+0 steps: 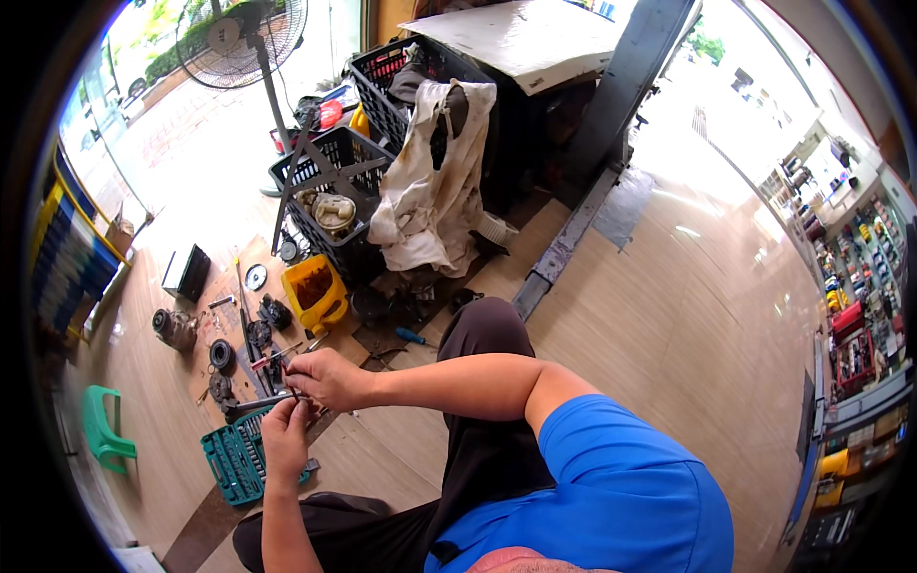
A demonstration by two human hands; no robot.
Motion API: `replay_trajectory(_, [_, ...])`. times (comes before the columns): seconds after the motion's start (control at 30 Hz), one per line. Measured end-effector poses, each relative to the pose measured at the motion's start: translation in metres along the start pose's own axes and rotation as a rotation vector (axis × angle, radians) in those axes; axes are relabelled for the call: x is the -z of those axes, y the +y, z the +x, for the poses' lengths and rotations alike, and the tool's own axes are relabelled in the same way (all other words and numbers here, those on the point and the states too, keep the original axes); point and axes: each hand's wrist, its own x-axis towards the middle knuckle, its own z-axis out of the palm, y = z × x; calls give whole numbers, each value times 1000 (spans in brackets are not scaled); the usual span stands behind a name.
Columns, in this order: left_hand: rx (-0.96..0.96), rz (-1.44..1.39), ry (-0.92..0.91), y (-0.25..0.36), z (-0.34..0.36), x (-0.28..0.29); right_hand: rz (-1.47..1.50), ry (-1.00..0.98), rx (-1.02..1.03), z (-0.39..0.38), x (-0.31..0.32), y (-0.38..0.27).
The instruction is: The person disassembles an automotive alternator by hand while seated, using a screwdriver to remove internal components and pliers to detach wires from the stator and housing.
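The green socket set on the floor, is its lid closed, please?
No, the green socket set lies open on the floor just beside the left hand, with rows of sockets showing inside it.

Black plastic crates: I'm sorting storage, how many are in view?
2. One black crate stands on the floor behind the yellow container; the other black crate sits higher, by the draped cloth. More may be hidden behind the cloth.

**Bright workshop floor by an open front**

Pale wood-look flooring (688, 315) gleams under daylight. A pedestal fan (244, 38) stands near black crates (325, 181); a green plastic stool (103, 428) sits left, and stocked shelves (860, 286) line the right wall.
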Motion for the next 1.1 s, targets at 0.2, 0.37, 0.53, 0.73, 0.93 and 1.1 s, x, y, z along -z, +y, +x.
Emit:
replay_trajectory(0.2, [-4,103,-27,-5,2,8,-42,13,29,-1,0,6])
replay_trajectory(0.37, [-7,185,49,-13,4,13,-23,8,20,-1,-2,2])
replay_trajectory(0.53, [-48,321,87,-14,5,13,-33,9,33,-3,-1,-2])
replay_trajectory(0.73, [-71,425,88,-12,4,11,-99,33,71,-3,2,-4])
replay_trajectory(0.93, [-34,38,-47,-7,2,2,27,-5,-55,0,3,5])
replay_trajectory(1.1, [-58,285,24,-3,0,4,-72,30,30,-1,0,7])
